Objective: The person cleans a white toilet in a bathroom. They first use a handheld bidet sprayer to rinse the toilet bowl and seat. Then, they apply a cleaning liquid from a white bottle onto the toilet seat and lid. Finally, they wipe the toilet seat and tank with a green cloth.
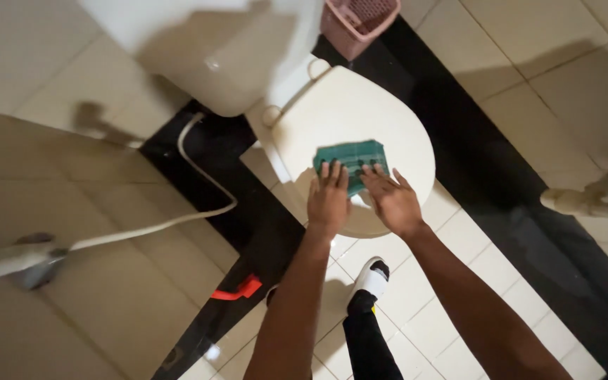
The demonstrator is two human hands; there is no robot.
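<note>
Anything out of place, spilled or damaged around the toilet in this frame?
Only one thing stands out: a red scrap lies loose on the dark floor strip. Otherwise, both hands, left hand and right hand, press flat on a green cloth on the closed toilet lid; no spill shows.

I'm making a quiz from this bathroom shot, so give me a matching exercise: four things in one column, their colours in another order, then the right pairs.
Things:
1. cloth under both hands
2. toilet lid
3. basket behind the toilet
4. scrap on the floor

Colours:
A. pink
B. red
C. green
D. cream white

Pairs: 1-C, 2-D, 3-A, 4-B
</note>
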